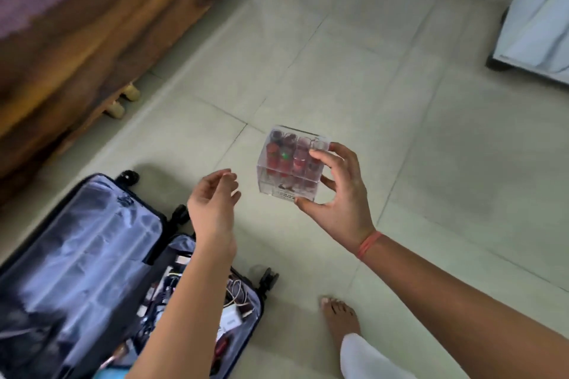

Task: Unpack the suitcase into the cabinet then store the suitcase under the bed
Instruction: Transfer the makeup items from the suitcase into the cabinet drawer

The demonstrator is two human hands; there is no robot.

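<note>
A clear box (292, 163) of red tubes is gripped by the right hand (338, 194), tilted above the floor (400, 101). The left hand (212, 203) is held loosely curled and empty beside it. The suitcase (92, 255) is laid open, its long axis alongside the bed (92, 24), wheels pointed upper right.

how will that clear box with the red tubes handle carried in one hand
The clear box looks rigid, with smooth glossy walls, so probably slippery; the right hand only pinches it between thumb and fingers. The red tubes standing in its cells likely make it dense for its size, and may shift if tilted.
</note>
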